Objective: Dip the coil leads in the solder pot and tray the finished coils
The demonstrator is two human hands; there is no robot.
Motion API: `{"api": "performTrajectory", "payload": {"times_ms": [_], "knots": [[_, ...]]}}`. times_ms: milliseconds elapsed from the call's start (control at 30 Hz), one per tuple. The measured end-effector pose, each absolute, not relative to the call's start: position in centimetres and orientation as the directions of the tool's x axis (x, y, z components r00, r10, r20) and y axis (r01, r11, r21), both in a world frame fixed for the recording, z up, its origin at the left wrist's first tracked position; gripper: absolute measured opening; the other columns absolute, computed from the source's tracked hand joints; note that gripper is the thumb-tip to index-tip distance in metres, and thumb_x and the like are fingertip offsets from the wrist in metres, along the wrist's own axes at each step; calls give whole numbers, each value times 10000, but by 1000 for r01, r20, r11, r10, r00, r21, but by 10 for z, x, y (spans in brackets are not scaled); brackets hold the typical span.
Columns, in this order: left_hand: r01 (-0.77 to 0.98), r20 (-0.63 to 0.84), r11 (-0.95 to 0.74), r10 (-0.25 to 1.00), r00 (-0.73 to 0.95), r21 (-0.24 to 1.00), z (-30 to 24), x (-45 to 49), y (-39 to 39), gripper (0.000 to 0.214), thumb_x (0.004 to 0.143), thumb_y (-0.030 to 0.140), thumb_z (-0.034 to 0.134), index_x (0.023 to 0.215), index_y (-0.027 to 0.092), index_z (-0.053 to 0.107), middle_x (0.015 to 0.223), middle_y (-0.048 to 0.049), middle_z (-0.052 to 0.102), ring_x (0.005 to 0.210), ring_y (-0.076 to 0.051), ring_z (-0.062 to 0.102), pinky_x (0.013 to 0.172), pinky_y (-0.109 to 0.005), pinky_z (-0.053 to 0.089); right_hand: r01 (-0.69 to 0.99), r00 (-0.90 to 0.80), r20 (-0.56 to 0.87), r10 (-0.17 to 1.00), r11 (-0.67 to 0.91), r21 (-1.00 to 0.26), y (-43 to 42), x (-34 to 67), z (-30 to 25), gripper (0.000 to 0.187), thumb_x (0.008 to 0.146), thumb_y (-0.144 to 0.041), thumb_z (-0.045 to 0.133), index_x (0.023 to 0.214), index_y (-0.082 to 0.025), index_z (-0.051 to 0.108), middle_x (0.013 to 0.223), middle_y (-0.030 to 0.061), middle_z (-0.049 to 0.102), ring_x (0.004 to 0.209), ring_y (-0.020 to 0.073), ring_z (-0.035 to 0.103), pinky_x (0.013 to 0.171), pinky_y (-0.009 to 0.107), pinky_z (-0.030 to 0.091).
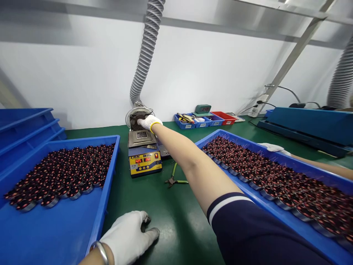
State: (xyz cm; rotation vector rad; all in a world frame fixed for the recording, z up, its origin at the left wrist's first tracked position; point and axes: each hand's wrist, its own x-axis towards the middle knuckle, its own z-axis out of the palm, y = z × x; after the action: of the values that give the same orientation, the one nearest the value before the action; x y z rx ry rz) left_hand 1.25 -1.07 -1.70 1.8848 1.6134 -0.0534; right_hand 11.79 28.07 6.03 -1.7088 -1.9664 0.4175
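Dark blue cloth, the person's right sleeve (256, 228), lies nearest in the head view. Past it the bare arm stretches far over the green bench (154, 202) to the right hand (151, 122), in a white glove with a yellow cuff. Its fingers are up by a round fan (135, 119), above the machine (145, 164); I cannot tell if they grasp anything.

That machine sits at the back of the bench. It has a bright yellow front, glowing red numbers, a red switch and a flat metal top with a small square in it. A gray bendy hose (146, 48) goes up behind the fan.

Down low, the left hand (128, 235), gloved in white, has its fingers loose and bent, with nothing in them. It is just beside the edge of the left tray (112, 165), where small round parts (71, 169) fill the back and the front is bare blue.

Between the left tray and the right tray (338, 180) is open bench, with green-handled cutters (171, 180) lying on it. Another person's gloved hand (271, 147) is at the right tray's far edge.
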Motion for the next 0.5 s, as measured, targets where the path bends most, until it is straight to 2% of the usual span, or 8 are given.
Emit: {"api": "performTrajectory", "payload": {"times_ms": [133,300,500], "knots": [[898,-437,-18,869,232,440,-16,12,-11,394,701,461,508,930,196,688,897,-128,707,863,-309,642,703,-352,433,824,-79,158,984,154,-546,282,117,59,709,713,-603,511,1216,-105,553,1212,156,570,1116,297,545,914,372,445],[895,-437,-16,868,233,445,-17,11,-10,389,692,459,515,922,198,692,899,-125,708,863,-309,643,697,-353,437,819,-61,171,983,147,-555,282,117,63,693,729,-595,494,1217,-106,552,1213,151,569,1116,297,544,920,374,439],[893,-434,-12,871,231,449,-19,11,-10,407,698,469,511,943,199,691,918,-123,707,877,-312,640,722,-360,443,810,-70,200,977,173,-560,280,120,75,599,734,-503,536,1216,-146,553,1207,114,579,1111,276,548,918,354,439]]}}
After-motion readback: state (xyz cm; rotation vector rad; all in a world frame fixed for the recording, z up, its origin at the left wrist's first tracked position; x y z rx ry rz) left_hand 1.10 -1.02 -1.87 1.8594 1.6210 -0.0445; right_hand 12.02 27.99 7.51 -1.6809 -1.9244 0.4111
